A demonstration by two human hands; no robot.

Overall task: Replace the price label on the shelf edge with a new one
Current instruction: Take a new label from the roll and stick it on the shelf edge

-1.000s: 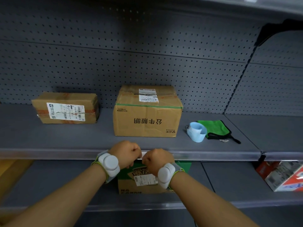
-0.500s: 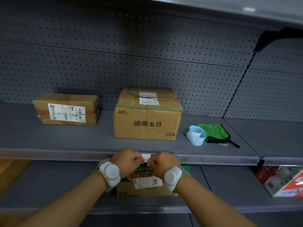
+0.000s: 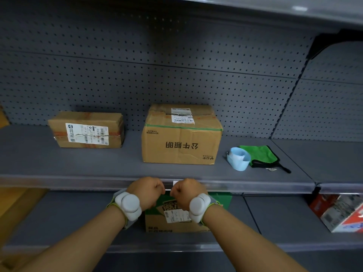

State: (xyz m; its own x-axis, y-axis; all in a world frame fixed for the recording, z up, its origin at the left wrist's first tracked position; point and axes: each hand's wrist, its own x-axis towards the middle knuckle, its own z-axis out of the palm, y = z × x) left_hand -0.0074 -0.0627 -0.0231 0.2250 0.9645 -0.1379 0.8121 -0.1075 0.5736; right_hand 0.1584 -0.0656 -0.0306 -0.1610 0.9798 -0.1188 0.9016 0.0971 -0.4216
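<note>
Both of my hands are at the clear shelf edge strip (image 3: 78,183) of the middle shelf, backs towards me and fingers curled. My left hand (image 3: 146,193) and my right hand (image 3: 188,193) sit close together, almost knuckle to knuckle. Just above my right hand's knuckles, a small corner of the white price label (image 3: 175,182) shows. The rest of the label and all my fingertips are hidden behind the hands, which appear to pinch the label at the strip. A pale blue roll of labels (image 3: 237,159) lies on the shelf to the right.
On the shelf stand a flat cardboard box (image 3: 86,130) and a larger cardboard box (image 3: 181,142). A green cloth (image 3: 259,155) lies behind the roll. Below are a green-topped carton (image 3: 176,220) and a red and white box (image 3: 341,214).
My hands have moved closer together along the strip. The white label that showed between them is now almost covered. The view has tilted slightly upward.
</note>
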